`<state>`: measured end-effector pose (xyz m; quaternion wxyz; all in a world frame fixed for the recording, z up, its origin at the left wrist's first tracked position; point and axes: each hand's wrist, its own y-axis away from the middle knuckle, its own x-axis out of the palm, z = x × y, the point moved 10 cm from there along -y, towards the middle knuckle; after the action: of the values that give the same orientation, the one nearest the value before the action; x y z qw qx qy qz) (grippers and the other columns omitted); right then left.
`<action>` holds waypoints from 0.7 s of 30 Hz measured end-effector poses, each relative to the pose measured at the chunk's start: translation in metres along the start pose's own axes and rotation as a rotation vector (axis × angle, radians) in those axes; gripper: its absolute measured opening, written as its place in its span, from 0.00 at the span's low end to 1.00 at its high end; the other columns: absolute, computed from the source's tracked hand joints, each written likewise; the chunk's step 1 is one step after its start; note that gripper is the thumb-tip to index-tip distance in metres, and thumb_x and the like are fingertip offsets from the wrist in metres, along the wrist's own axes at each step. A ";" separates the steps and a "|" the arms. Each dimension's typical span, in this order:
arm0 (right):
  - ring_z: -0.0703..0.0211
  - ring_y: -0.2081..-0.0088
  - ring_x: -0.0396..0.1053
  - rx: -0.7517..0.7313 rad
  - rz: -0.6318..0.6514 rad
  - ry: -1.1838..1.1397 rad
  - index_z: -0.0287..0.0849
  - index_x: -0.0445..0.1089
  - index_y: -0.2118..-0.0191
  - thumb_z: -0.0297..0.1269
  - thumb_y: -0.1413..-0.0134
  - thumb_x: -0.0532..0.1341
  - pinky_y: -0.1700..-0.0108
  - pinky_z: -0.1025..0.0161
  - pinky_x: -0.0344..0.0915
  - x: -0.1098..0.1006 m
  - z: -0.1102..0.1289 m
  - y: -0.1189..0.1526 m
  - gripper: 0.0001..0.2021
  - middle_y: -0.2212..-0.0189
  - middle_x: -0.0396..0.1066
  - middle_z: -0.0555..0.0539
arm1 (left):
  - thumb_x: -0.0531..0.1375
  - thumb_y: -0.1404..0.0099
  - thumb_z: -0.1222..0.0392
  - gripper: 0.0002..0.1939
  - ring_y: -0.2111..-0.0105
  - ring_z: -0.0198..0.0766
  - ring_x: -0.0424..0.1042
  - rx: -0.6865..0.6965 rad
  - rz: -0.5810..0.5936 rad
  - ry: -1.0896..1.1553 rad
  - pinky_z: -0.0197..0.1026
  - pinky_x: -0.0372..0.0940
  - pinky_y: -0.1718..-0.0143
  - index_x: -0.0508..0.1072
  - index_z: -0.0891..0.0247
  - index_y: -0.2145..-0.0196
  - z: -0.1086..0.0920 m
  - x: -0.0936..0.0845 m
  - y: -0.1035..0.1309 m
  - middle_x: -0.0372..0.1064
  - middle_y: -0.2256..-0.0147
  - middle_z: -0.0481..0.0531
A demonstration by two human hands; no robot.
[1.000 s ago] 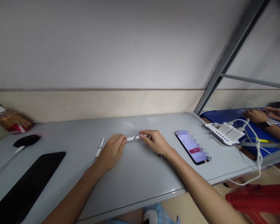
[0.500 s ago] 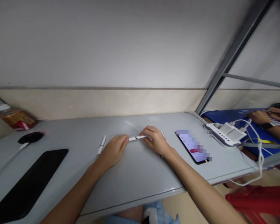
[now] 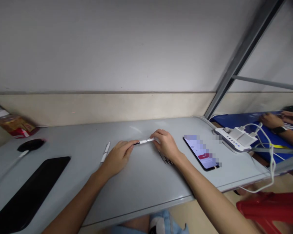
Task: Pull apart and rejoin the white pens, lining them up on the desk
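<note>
Phone screen (image 3: 202,152) pixelated — black pad (image 3: 26,195) cut off at the left edge

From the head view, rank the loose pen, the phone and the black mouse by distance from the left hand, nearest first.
1. Loose pen, just left of the left hand.
2. Phone, to the right, past the right hand.
3. Black mouse, far left on the table.

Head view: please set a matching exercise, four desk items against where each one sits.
Items:
1. white pen
2. second pen
3. phone
4. power strip

Places:
A. lying alone, left of the left hand
B. far right edge of the desk, chargers plugged in
C. held between both hands
D. screen lit, right of the right hand

Pairs: 1-C, 2-A, 3-D, 4-B
</note>
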<state>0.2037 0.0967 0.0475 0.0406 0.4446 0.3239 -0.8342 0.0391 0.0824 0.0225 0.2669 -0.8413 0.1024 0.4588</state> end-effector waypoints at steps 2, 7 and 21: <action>0.56 0.61 0.68 0.029 -0.007 0.021 0.41 0.74 0.60 0.21 0.47 0.59 0.59 0.61 0.61 -0.003 -0.006 -0.001 0.12 0.61 0.72 0.44 | 0.46 0.28 0.57 0.19 0.50 0.41 0.68 -0.006 -0.002 -0.017 0.46 0.61 0.47 0.69 0.54 0.46 0.002 0.000 0.000 0.71 0.50 0.49; 0.56 0.62 0.68 0.065 -0.021 0.050 0.41 0.75 0.60 0.21 0.47 0.59 0.59 0.61 0.61 -0.008 -0.014 -0.001 0.12 0.61 0.73 0.44 | 0.46 0.28 0.55 0.17 0.53 0.42 0.69 -0.062 -0.052 -0.063 0.46 0.62 0.50 0.71 0.57 0.50 0.006 -0.008 0.001 0.72 0.54 0.51; 0.56 0.60 0.66 -0.093 -0.026 -0.090 0.47 0.75 0.57 0.28 0.43 0.61 0.57 0.59 0.61 -0.001 0.006 0.004 0.10 0.62 0.72 0.46 | 0.46 0.28 0.55 0.14 0.58 0.41 0.68 -0.090 -0.005 -0.018 0.44 0.62 0.55 0.69 0.59 0.56 -0.005 -0.005 0.000 0.71 0.59 0.50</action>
<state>0.2007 0.0900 0.0487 0.0646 0.4000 0.3658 -0.8378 0.0403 0.0791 0.0285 0.2309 -0.8486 0.0775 0.4696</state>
